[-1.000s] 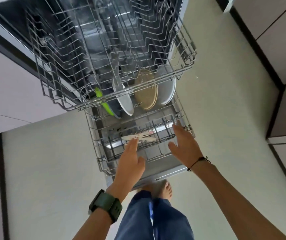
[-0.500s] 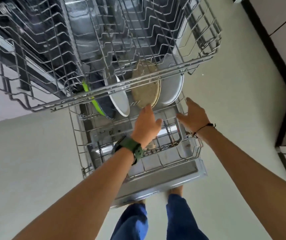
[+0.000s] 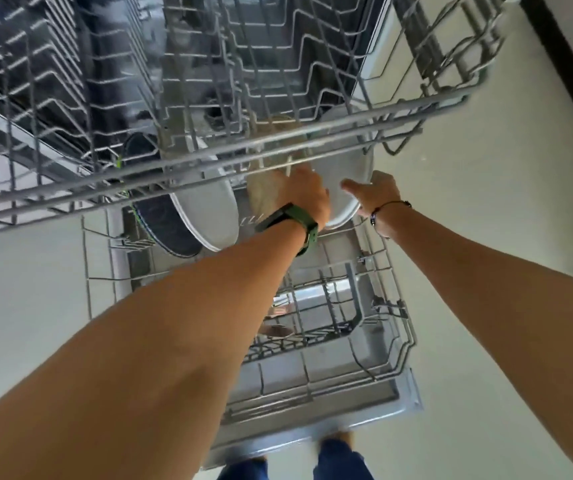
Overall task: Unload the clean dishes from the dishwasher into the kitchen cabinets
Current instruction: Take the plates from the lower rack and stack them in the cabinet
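So the plates are all standing on edge in the lower rack (image 3: 396,327) of the dishwasher, tucked under the front rail of the pulled-out upper rack (image 3: 229,157). The tan plate (image 3: 261,194) sits in the middle of the row, and the left hand (image 3: 300,195) is right on it, fingers curled over its near edge (looks like a grip, though the upper rack's wires hide the fingertips). Just to its right is a white plate (image 3: 345,174), and the right hand (image 3: 373,192) is at that one's rim with the fingers fairly straight and the thumb pointing toward the left hand, touching it rather than clamped round it as far as I can see. On the other side of the tan plate there's another white plate (image 3: 209,216), then a dark blue plate (image 3: 164,220) with a bit of green beside it.

Left wrist has a green watch (image 3: 292,223), right wrist a thin black cord bracelet (image 3: 387,207). Something pale lies in the lower rack's front section (image 3: 276,330), can't tell what. The open dishwasher door (image 3: 358,410) is below, over a pale floor (image 3: 486,237).
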The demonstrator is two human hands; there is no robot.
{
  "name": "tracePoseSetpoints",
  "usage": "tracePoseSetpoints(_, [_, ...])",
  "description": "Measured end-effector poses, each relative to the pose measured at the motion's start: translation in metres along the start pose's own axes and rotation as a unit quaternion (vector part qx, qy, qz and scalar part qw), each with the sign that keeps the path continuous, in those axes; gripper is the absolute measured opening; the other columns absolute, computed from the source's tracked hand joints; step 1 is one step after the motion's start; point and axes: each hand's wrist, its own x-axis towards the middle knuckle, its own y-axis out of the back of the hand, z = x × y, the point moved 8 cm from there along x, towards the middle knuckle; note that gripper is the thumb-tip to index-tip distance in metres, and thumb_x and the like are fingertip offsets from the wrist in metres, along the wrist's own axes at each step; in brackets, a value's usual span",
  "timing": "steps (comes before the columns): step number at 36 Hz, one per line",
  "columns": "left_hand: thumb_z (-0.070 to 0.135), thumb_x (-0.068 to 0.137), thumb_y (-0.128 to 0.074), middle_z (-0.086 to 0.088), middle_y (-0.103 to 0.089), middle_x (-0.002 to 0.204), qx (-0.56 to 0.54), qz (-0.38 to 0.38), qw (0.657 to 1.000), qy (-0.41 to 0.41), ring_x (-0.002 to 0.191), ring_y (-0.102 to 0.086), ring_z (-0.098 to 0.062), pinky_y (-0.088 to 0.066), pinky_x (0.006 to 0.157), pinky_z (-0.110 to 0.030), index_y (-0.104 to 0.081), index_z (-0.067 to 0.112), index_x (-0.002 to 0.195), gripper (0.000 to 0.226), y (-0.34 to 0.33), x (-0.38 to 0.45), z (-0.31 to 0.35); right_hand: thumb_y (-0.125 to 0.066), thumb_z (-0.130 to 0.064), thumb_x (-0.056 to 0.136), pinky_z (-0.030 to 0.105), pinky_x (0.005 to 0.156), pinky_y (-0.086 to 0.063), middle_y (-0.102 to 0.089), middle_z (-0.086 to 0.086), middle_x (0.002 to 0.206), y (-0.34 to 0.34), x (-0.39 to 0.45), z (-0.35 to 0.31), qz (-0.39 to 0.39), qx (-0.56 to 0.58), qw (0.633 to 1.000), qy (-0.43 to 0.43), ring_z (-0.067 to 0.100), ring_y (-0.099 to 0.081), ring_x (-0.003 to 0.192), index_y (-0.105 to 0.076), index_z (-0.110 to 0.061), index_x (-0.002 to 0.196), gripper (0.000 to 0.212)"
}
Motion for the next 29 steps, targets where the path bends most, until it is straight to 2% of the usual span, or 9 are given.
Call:
tracePoseSetpoints(2, [0.019,0.097,-0.041,-0.023,-0.045,0.133,0.000,0.006,1.000,0.017,0.119,-0.049,-0.036,-0.040,0.097,-0.041,-0.038,-0.002,0.134,0.043,-0.001,0.009,-0.005,-0.073,-0.021,0.078,0.034,0.084,-0.049,-0.056,0.009,0.099,-0.006,0.009,0.003,-0.004,0.040,0.999,-0.020,0.024,-0.054,0.092,-0.058,-0.001,0.110,0.041])
tracePoseSetpoints(5, [0.020,0.093,-0.042,-0.017,-0.043,0.136,0.004,0.014,0.999,0.038,0.126,-0.041,-0.034,-0.029,0.107,-0.042,-0.034,0.005,0.137,0.046,-0.007,0.018,-0.015,-0.070,-0.008,0.077,0.037,0.086,-0.052,-0.064,0.016,0.108,-0.010,0.018,0.005,0.008,0.064,0.997,-0.030,0.030,-0.061,0.099,-0.058,0.000,0.117,0.042])
tracePoseSetpoints(9, [0.017,0.086,-0.054,-0.017,-0.057,0.119,-0.075,0.022,0.994,0.079,0.111,-0.054,-0.033,-0.045,0.094,-0.037,-0.046,0.000,0.126,0.044,-0.006,0.017,-0.024,-0.066,0.001,0.074,0.032,0.077,-0.050,-0.065,0.019,0.104,-0.014,0.020,0.006,0.013,0.050,0.999,-0.001,0.032,-0.063,0.097,-0.060,0.003,0.114,0.041])
tracePoseSetpoints(14, [0.006,0.087,-0.053,-0.016,-0.060,0.106,-0.197,0.042,0.972,0.119,0.101,-0.060,-0.033,-0.052,0.086,-0.038,-0.039,0.004,0.131,0.047,-0.002,0.001,-0.032,-0.067,0.000,0.074,0.031,0.079,-0.050,-0.065,0.023,0.108,-0.011,0.000,0.015,0.020,0.023,0.999,0.022,0.033,-0.062,0.100,-0.061,0.006,0.114,0.041])
tracePoseSetpoints(17, [0.006,0.086,-0.046,-0.014,-0.061,0.113,-0.233,0.060,0.961,0.138,0.097,-0.061,-0.034,-0.051,0.072,-0.034,-0.010,0.018,0.149,0.073,-0.004,-0.011,-0.044,-0.067,-0.001,0.074,0.034,0.079,-0.051,-0.065,0.023,0.107,-0.003,-0.019,0.021,0.019,0.011,0.999,0.042,0.033,-0.062,0.097,-0.061,0.008,0.111,0.038])
tracePoseSetpoints(21, [-0.001,0.085,-0.043,-0.008,-0.058,0.085,-0.213,0.075,0.970,0.092,0.061,-0.051,-0.017,-0.034,0.045,-0.020,0.000,0.020,0.151,0.081,-0.002,-0.041,-0.042,-0.063,-0.004,0.080,0.033,0.077,-0.051,-0.064,0.025,0.107,0.011,-0.049,0.017,0.020,-0.037,0.995,0.093,0.034,-0.060,0.096,-0.060,0.008,0.111,0.033])
tracePoseSetpoints(24, [-0.003,0.083,-0.042,0.000,-0.048,0.061,-0.175,0.105,0.978,0.049,0.051,-0.047,-0.018,-0.034,0.042,-0.024,-0.002,0.025,0.151,0.083,0.002,-0.066,-0.041,-0.060,-0.003,0.082,0.025,0.066,-0.045,-0.064,0.023,0.102,0.022,-0.068,0.012,0.024,-0.030,0.992,0.118,0.026,-0.054,0.083,-0.060,0.008,0.109,0.029])
tracePoseSetpoints(26, [-0.003,0.085,-0.043,-0.003,-0.053,0.061,-0.172,0.123,0.977,0.037,0.050,-0.050,-0.021,-0.042,0.043,-0.029,-0.004,0.027,0.151,0.082,0.006,-0.081,-0.045,-0.060,-0.003,0.083,0.020,0.059,-0.042,-0.063,0.021,0.100,0.026,-0.079,0.010,0.025,-0.028,0.991,0.131,0.023,-0.052,0.082,-0.060,0.008,0.109,0.029])
tracePoseSetpoints(29, [-0.005,0.085,-0.044,-0.005,-0.062,0.076,-0.216,0.134,0.966,0.034,0.053,-0.057,-0.024,-0.053,0.048,-0.034,-0.006,0.031,0.149,0.083,0.009,-0.105,-0.054,-0.061,-0.002,0.082,0.028,0.068,-0.046,-0.063,0.021,0.103,0.029,-0.098,0.012,0.027,-0.001,0.991,0.132,0.025,-0.053,0.085,-0.059,0.009,0.111,0.031])
